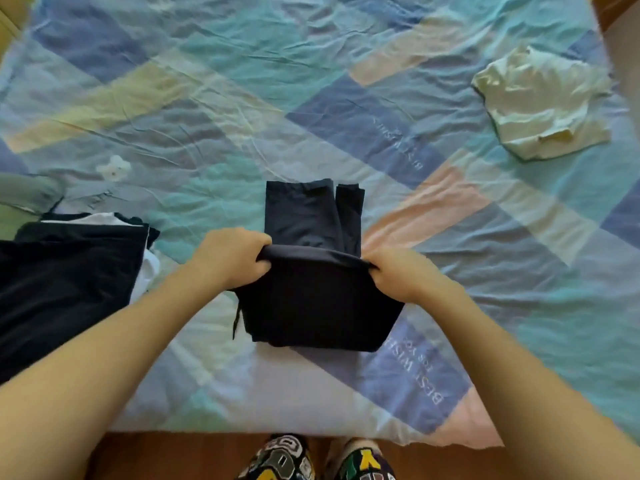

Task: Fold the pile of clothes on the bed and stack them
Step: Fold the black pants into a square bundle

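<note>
Head view: wrinkled patchwork bed sheet (207, 98). Left hand (230, 258) and right hand (403, 275), fingers clamped, hold the folded edge of dark, smooth trousers (311, 306) at near centre. Cream folded garment (543, 105) far right.

1. One view only: a head-worn wide-angle camera looks forward and steeply down over the bed (311, 81).
2. It sits close above the hands, its bottom edge reaching the wooden floor (173, 455).

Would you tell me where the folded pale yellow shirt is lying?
The pale yellow shirt lies alone at the bed's far right, well beyond the right hand.
</note>
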